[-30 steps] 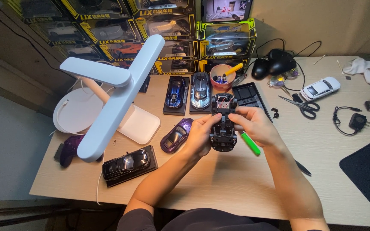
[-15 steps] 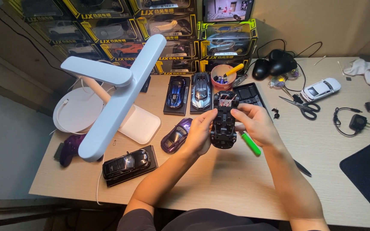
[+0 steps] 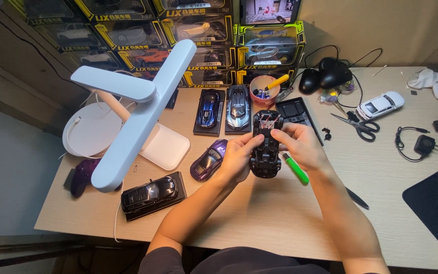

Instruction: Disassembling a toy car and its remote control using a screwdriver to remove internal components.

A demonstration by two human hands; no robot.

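Note:
A black model car chassis (image 3: 266, 147), underside up with thin wires at its far end, is held above the wooden desk (image 3: 280, 223). My left hand (image 3: 238, 157) grips its left side. My right hand (image 3: 300, 146) holds the right side, with a fingertip pressed on the upper middle of the chassis. A purple model car body (image 3: 208, 160) lies just left of my left hand. A screwdriver with a green handle (image 3: 297, 169) rests on the desk under my right hand.
A white desk lamp (image 3: 133, 109) stands at the left. Two model cars on black bases (image 3: 224, 109) sit behind the chassis; another black one (image 3: 150, 194) lies nearer. Scissors (image 3: 353, 124), a white model car (image 3: 379, 104), a cup of tools (image 3: 264, 90) and stacked boxes (image 3: 188, 30) lie farther off.
The chassis has tipped flatter and lower toward the desk. My right fingers have shifted from its far end onto its middle. My left hand keeps the same grip.

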